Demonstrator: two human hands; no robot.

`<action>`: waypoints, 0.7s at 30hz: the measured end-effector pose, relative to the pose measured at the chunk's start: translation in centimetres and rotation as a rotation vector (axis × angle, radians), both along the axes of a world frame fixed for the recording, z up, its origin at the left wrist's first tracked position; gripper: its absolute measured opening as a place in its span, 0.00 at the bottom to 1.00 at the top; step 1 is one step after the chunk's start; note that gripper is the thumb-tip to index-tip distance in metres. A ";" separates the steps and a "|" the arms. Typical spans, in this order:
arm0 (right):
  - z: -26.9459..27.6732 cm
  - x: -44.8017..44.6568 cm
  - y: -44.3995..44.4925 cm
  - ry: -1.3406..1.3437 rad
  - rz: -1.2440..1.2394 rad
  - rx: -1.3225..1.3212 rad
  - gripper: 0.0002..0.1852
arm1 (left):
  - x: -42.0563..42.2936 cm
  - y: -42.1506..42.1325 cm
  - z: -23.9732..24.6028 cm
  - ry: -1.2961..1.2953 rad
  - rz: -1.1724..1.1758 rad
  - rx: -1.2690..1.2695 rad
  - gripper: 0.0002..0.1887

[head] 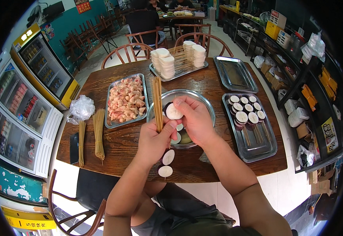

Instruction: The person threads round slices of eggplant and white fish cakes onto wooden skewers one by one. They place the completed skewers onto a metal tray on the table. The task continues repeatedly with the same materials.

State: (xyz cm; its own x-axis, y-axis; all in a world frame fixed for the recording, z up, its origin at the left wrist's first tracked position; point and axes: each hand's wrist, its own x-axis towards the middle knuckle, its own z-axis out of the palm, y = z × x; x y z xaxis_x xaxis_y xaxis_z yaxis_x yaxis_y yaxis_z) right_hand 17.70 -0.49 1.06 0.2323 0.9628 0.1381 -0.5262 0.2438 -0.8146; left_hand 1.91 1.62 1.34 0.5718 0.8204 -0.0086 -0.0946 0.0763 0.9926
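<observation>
My left hand [156, 137] is closed around a bundle of bamboo skewers [157, 106] and also holds one skewer threaded with eggplant slices [168, 157] below the fist. Between the fingers of my right hand [196, 119] is a round, white-fleshed eggplant slice [174, 111] with a dark rim, close to the left fingertips. Under both hands stands a round steel bowl [209, 110], where a few more slices [176, 137] are partly hidden by my hands. To the right, a steel tray [257, 155] bears several skewered eggplant slices [241, 117].
A tray of raw meat pieces [125, 98] lies left of the bowl, beside skewer bundles [98, 134] and a plastic bag [81, 108]. Behind the bowl, a tray holds stacked skewered white slices [167, 66]. Another steel tray [235, 73] is at back right. People sit at a farther table.
</observation>
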 end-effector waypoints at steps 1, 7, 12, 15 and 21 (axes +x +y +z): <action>0.0 -0.2 0.0 -0.005 -0.008 0.002 0.11 | 0.0 0.1 0.1 -0.024 -0.013 0.010 0.09; 0.5 0.7 0.1 -0.084 -0.109 -0.012 0.12 | -0.4 0.4 0.8 0.005 -0.091 -0.015 0.10; 0.5 0.2 -0.3 -0.101 -0.054 -0.039 0.12 | -0.3 0.7 1.6 0.022 -0.065 -0.011 0.11; 1.1 0.1 -0.2 -0.108 -0.071 -0.004 0.12 | -0.5 0.5 2.8 0.102 0.010 -0.034 0.12; 3.2 0.6 -0.9 -0.398 -0.103 0.066 0.12 | 0.9 3.4 9.0 0.141 0.116 0.251 0.10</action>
State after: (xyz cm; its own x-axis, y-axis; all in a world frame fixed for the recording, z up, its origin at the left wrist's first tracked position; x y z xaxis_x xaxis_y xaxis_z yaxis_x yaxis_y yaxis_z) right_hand 18.35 -1.42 4.29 0.2432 0.9235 0.2968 -0.1438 0.3369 -0.9305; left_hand 2.78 4.99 10.36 0.4815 0.8667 0.1304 0.0516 -0.1766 0.9829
